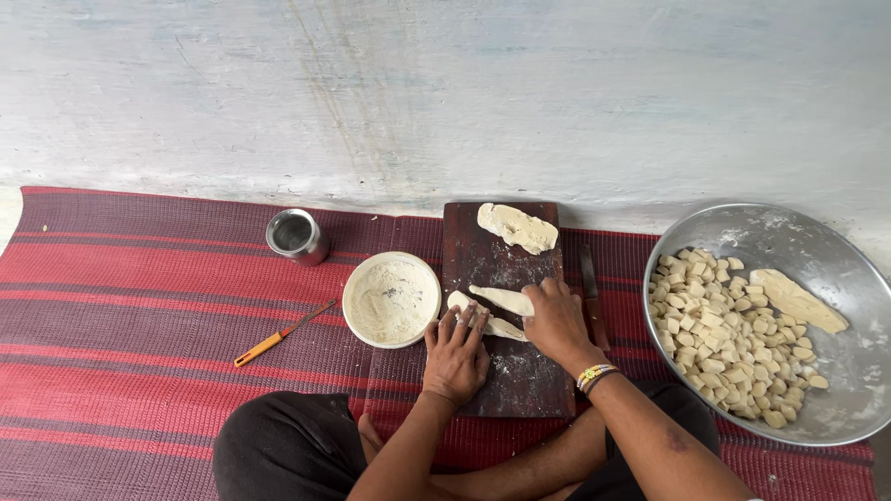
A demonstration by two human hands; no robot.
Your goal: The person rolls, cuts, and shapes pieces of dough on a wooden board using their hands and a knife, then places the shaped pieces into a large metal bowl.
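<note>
A dark wooden board (520,371) lies on the mat before me. On it rest two long dough strips (506,299) side by side and a bigger dough lump (517,226) at the far end. My left hand (456,351) lies flat with its fingers spread on the nearer strip. My right hand (557,320) presses on the right ends of the strips; I cannot tell if it holds anything. A knife (591,295) lies along the board's right edge.
A large steel bowl (835,250) at the right holds several cut dough pieces and one long piece. A white bowl of flour (391,299) sits left of the board. A steel cup (295,236) and an orange-handled tool (278,336) lie on the striped red mat (130,306).
</note>
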